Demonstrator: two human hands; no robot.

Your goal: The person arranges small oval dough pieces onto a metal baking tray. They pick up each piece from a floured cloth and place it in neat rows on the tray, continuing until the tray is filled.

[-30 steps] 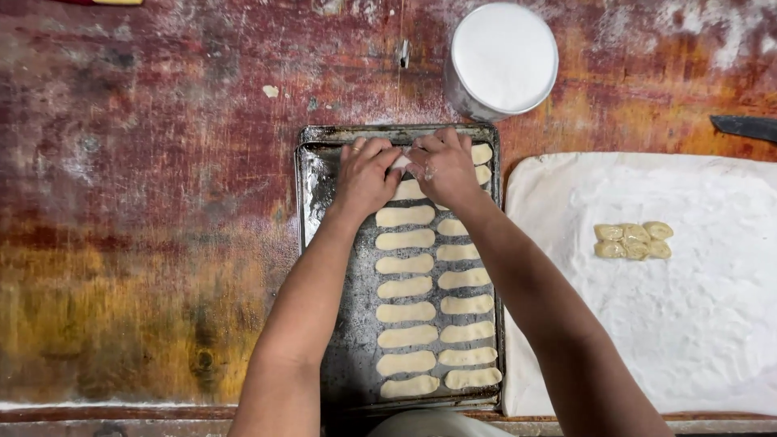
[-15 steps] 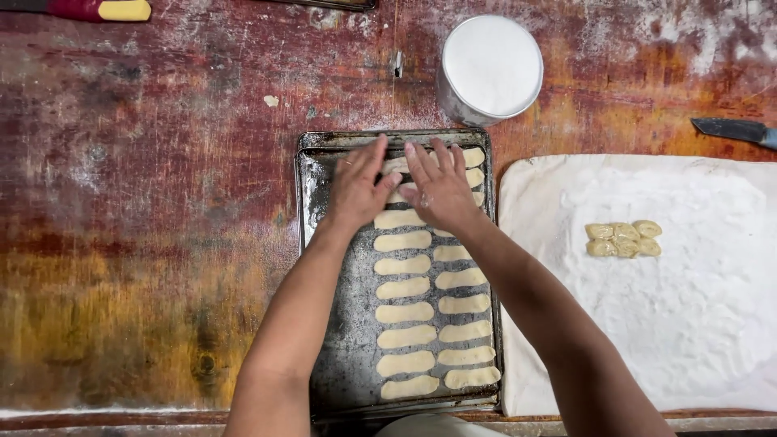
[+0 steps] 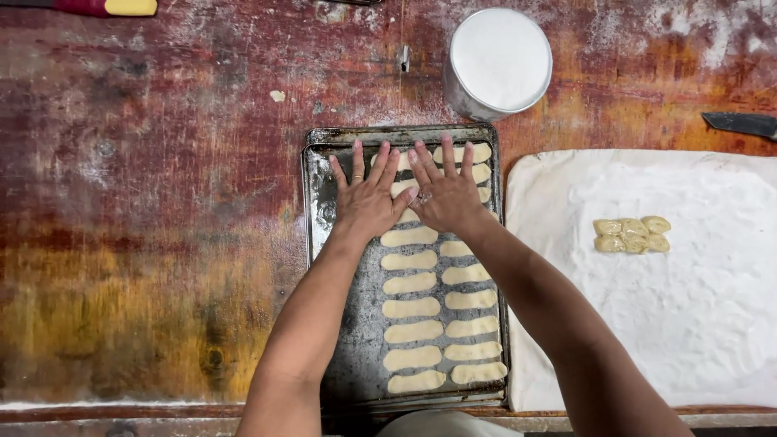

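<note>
Compared with half a second earlier, both hands are now laid flatter, fingers spread and straight rather than curled, and nothing is grasped. The left hand (image 3: 366, 198) and the right hand (image 3: 441, 194) are pressed side by side on the dough strips (image 3: 413, 307) at the far end of the baking tray (image 3: 320, 194) (two columns of pale strips run down to its near edge). A round white tub (image 3: 498, 61) is seen just beyond the tray's far right corner. A floured cloth (image 3: 688, 324) lies along the tray's right edge, carrying a small cluster of dough pieces (image 3: 632, 234). A knife blade (image 3: 740, 123) is seen at the table's (image 3: 146, 243) right edge.
</note>
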